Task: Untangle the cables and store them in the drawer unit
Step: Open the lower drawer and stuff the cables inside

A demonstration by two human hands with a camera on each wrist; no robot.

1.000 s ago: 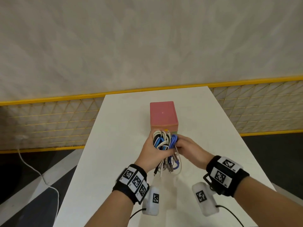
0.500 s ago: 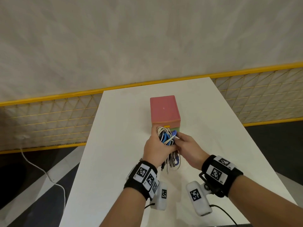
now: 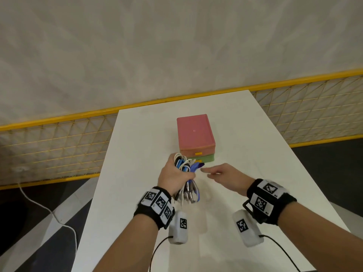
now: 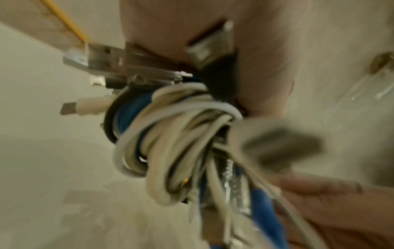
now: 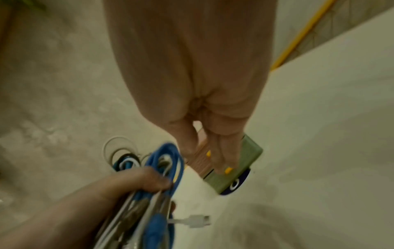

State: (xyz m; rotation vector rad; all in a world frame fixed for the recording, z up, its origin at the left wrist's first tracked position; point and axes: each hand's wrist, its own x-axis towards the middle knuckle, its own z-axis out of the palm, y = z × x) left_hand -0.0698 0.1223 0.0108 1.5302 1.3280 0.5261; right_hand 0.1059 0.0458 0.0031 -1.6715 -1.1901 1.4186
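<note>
A bare recording or test space rather than a home: a plain white rectangular table stands against a yellow-framed wire-mesh barrier before a blank grey-white wall, with dark flooring marked by a pale stripe and a loose white cord trailing across it.

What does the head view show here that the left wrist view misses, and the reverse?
Only the head view shows the drawer unit on the white table, its pink and green drawers closed, and the right hand open beside the bundle, apart from it. Only the left wrist view shows the metal USB plugs up close, though blurred. Both show the left hand gripping the cable bundle of white and blue cords.
</note>
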